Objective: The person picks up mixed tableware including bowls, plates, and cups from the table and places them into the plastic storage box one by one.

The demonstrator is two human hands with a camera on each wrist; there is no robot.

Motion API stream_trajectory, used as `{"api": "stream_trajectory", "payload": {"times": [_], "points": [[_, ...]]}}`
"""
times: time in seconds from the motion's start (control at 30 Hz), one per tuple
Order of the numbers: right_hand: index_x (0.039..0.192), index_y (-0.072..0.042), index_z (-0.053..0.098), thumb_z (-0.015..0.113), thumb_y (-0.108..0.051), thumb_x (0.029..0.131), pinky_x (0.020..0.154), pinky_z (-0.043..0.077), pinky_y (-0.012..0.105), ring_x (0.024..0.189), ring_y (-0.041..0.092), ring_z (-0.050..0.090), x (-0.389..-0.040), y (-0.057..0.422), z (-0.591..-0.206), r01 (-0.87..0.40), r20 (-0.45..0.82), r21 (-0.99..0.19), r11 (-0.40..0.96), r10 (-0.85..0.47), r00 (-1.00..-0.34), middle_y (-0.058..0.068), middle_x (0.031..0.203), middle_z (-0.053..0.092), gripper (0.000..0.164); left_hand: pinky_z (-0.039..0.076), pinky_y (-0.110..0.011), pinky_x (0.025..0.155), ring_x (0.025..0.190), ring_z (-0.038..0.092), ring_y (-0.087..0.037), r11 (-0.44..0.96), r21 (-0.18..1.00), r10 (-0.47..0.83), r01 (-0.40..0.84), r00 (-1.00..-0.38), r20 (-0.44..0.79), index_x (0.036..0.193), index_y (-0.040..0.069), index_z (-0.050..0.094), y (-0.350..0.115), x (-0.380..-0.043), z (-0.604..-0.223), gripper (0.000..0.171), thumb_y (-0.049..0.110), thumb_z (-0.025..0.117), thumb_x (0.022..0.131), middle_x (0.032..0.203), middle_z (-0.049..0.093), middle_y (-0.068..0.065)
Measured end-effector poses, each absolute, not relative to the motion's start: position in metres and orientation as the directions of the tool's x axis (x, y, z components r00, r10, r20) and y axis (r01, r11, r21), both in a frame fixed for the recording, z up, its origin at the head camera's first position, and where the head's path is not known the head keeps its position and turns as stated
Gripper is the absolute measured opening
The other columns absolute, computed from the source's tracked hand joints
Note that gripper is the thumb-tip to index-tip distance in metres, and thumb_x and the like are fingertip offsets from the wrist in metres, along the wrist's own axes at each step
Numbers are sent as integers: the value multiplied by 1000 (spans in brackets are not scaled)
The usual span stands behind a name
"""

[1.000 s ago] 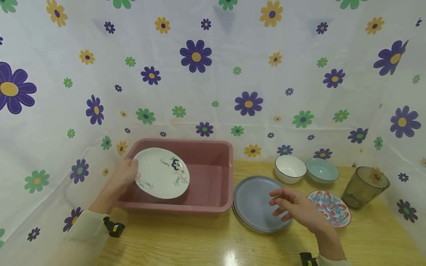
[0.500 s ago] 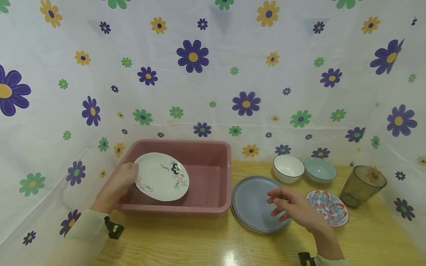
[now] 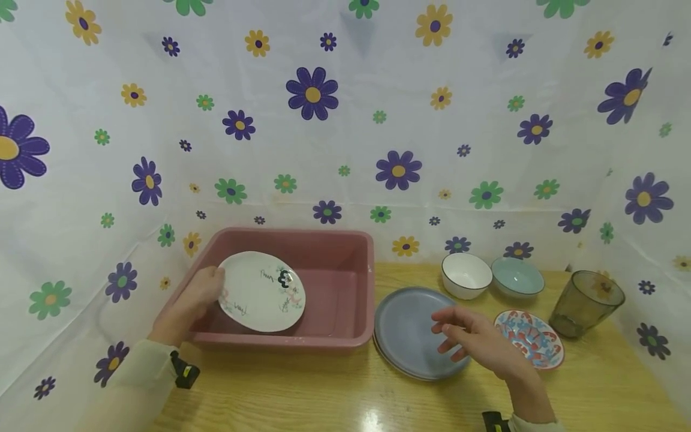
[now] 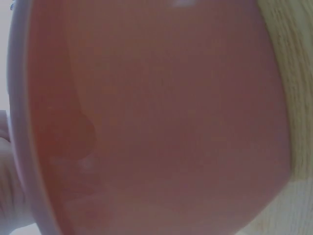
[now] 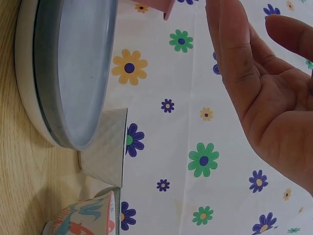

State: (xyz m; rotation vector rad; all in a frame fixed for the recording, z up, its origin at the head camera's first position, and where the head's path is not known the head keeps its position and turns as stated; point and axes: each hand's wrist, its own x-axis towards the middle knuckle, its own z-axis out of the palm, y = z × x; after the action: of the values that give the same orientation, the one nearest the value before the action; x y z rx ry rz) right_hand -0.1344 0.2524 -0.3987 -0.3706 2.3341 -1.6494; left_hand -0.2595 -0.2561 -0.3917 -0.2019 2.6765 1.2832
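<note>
Head view: the white plate (image 3: 261, 294) is in or just over the pink tub (image 3: 371, 288), tilted, its edge pinched by the left hand (image 3: 198, 295), some fingers hidden behind it. This one looks mid-handling, not released! Right hand (image 3: 477, 341), fingers loosely apart, holding nothing, hovers by the grey plate (image 3: 405, 330). Untouched, apparently, on the bench (image 3: 281, 393): white bowl (image 3: 466, 278), teal bowl (image 3: 517, 279), patterned bowl (image 3: 529, 339), glass (image 3: 583, 309). Does the plate touch the tub floor? Can't tell. Left wrist view: mostly tub wall, plate out of sight.
</note>
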Motion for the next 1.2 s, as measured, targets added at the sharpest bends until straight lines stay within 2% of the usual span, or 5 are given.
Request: {"api": "stream_trajectory", "payload": {"times": [0.6,0.8,0.97,1.1,1.2], "points": [[132,7,51,48,-17,105,69,59,40,89,33,69,-134,254,-398,-57,-78,-937,344,-366,-928,17,112,64,36,47,-24,62,66,57,-15,612,776,-12,-150,-984,-180,123,-18,41,-260,-264,-407,48,22,18,108,83,54,-13],[132,6,51,48,-17,105,70,58,40,90,32,68,-136,252,-399,-54,-79,-941,333,-374,-924,17,112,64,36,48,-25,65,69,58,-15,641,746,-28,-180,-977,-211,124,-16,41,-267,-264,-407,48,23,17,108,84,55,-12],[133,7,51,48,-17,105,69,58,40,90,33,68,-135,252,-399,-58,-77,-941,333,-379,-922,16,112,64,37,50,-26,61,64,61,-13,620,766,11,-171,-974,-227,115,-13,48,-271,-267,-407,47,23,18,108,77,60,-7],[133,7,51,47,-18,105,69,58,40,91,34,68,-135,253,-399,-60,-76,-942,332,-382,-921,16,112,64,37,51,-28,57,61,60,-13,605,778,26,-170,-972,-233,109,-13,52,-272,-268,-406,45,20,21,107,73,60,-6],[133,7,51,48,-18,105,69,58,40,91,34,68,-135,253,-399,-57,-79,-942,331,-381,-921,16,112,64,37,51,-28,56,62,60,-15,600,777,20,-191,-967,-253,110,-14,51,-272,-267,-406,35,11,29,102,74,60,-7]]}}
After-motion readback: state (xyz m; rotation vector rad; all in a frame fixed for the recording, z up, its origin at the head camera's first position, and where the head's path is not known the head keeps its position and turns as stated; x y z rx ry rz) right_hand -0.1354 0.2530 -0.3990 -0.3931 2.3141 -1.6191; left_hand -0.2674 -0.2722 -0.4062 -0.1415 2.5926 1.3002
